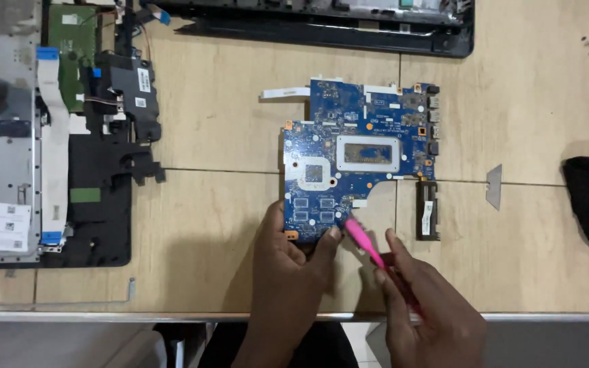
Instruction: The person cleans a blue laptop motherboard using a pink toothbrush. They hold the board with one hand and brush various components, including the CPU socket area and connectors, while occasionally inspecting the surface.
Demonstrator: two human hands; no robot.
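Left hand presses fingertips on the near-left corner of the blue circuit board, mid-table. Right hand grips a pink tool, tip touching the board's near edge.

The left hand hides the blue circuit board's lower left corner.

Layout of the parts on the wooden table

The blue circuit board lies in the middle, with the small black memory module just right of it. The opened laptop base lies far left, the black laptop cover behind. The left hand touches the board's near edge; the right hand holds the pink plastic tool beside it.
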